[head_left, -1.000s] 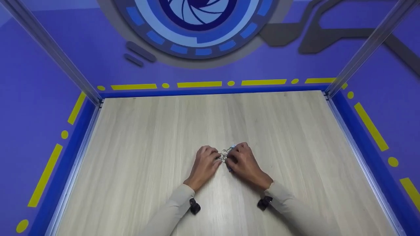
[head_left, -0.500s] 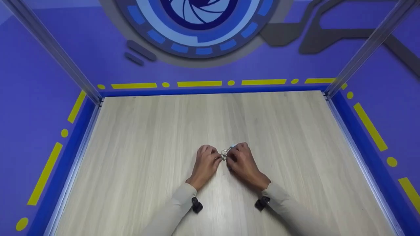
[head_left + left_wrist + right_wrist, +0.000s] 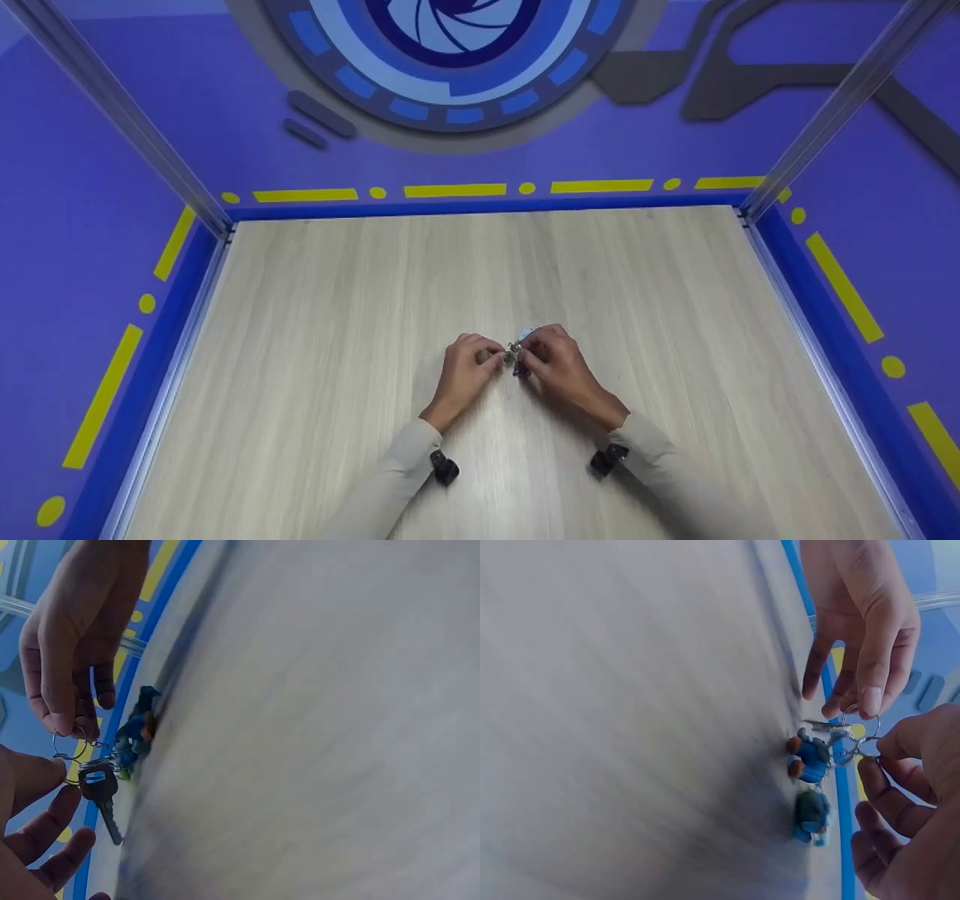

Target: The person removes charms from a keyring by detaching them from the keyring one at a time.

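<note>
Between my two hands is a bunch of metal key rings (image 3: 512, 352) in the head view. My left hand (image 3: 469, 367) pinches one ring between thumb and index finger. Opposite it, my right hand (image 3: 556, 364) pinches a neighbouring linked ring with thumb and index fingertip. A key (image 3: 103, 791) with a dark head dangles from the rings in the left wrist view, teeth downward. In the right wrist view a blue figurine charm (image 3: 808, 767) with orange-brown parts and a greenish-blue charm (image 3: 811, 814) hang close over the table. The right fingers partly cover the charms in the head view.
A light wood-grain table (image 3: 337, 300) lies under both hands. Blue-purple panels (image 3: 465, 169) with yellow dashes enclose its back and sides, with metal posts (image 3: 127, 112) at the corners. Each wrist carries a small black camera (image 3: 445, 468).
The rings have come up and bunched together between the fingertips, and a dark piece now hangs below the right fingers. My left thumb and index finger form a wider loop than before.
</note>
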Demonstrator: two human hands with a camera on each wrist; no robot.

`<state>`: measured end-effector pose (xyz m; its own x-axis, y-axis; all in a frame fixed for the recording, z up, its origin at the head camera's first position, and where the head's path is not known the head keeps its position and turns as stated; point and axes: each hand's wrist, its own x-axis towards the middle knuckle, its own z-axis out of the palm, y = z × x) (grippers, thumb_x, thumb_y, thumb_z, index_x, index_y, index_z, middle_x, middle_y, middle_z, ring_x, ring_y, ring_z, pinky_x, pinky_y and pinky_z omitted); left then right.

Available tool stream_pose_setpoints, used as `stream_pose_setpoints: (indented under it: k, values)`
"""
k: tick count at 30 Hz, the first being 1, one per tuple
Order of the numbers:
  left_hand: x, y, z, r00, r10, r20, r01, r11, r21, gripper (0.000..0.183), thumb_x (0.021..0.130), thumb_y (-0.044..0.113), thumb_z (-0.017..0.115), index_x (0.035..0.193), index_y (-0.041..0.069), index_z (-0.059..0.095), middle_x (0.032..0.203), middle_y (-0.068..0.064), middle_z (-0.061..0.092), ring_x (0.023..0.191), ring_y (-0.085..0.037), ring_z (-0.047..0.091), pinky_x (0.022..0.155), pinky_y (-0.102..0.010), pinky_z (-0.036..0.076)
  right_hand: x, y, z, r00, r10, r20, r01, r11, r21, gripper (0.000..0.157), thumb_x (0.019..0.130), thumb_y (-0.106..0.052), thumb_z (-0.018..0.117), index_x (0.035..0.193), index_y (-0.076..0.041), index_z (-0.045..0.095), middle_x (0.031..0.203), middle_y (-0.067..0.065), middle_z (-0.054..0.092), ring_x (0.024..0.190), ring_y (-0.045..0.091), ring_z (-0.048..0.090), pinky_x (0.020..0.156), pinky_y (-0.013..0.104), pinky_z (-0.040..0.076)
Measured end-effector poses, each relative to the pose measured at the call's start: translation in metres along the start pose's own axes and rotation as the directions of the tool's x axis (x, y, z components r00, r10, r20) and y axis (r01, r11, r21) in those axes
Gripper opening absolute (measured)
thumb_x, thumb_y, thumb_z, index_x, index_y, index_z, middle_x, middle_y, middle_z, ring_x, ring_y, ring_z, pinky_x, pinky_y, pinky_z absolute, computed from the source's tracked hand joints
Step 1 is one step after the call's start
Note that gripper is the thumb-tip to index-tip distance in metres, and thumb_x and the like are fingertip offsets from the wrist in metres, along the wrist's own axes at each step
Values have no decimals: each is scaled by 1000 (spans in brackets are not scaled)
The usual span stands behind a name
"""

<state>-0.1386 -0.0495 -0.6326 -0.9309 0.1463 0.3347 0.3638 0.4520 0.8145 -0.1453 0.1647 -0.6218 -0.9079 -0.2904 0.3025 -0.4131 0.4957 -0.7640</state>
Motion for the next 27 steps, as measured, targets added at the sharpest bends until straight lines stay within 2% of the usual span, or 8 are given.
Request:
stream_pose_setpoints:
  k: [3,7,11,15,19,23,24,27]
  values:
    - [1,5,-5,998,-63,7,63,996,-58,6,93,5,88,94,10,86,91,3,80,93,-21,71,87,-37,54,0,-1,-3,1000,-2,10,1,998,59,8,98,2,79,99,-5,74,107,7,69,105,25,66,89,37,62]
    - [1,10,-10,991,-134,28,137,981,-139,6,94,5,87,95,11,87,93,5,80,97,-17,71,93,-43,55,1,-3,-5,1000,-2,6,2,996,86,5,99,0,79,99,-4,75,106,7,72,102,25,68,88,37,61]
    - [0,13,-14,979,-196,55,203,957,-209,2,97,10,85,98,10,87,95,6,81,98,-15,71,94,-50,55,1,-6,-7,1000,31,1,-31,994,105,6,100,-2,78,99,-7,76,104,3,72,100,22,67,91,42,58]
    - [0,14,-15,965,-253,75,264,922,-284,4,98,14,85,99,10,87,99,2,82,100,-16,72,101,-49,55,2,-9,-9,998,56,0,-55,984,167,3,101,-3,77,101,-5,76,104,2,74,99,20,68,93,45,57]
    - [0,16,-17,954,-281,104,298,856,-423,8,97,12,85,102,6,86,102,-6,82,103,-21,74,103,-42,58,4,-13,-11,994,108,15,-107,936,335,6,103,-4,76,104,2,75,105,11,77,97,22,70,89,34,58]
    - [1,17,-19,957,-263,123,287,793,-537,11,98,9,84,104,0,85,103,-9,81,100,-21,76,95,-33,62,6,-17,-14,988,147,45,-149,847,510,18,106,-7,74,106,10,70,109,23,77,100,25,74,88,26,59]
    - [1,17,-19,959,-256,123,281,787,-550,12,98,8,84,104,-1,84,102,-9,81,100,-20,75,94,-32,62,7,-18,-15,988,149,50,-153,833,532,20,107,-8,74,106,12,69,110,25,77,101,24,75,89,26,60]
    - [2,17,-20,963,-240,123,267,791,-551,13,98,9,83,105,-3,83,102,-9,81,100,-21,74,96,-34,61,8,-21,-16,985,158,63,-166,807,566,22,107,-6,73,107,15,67,110,27,77,102,20,77,92,32,62]
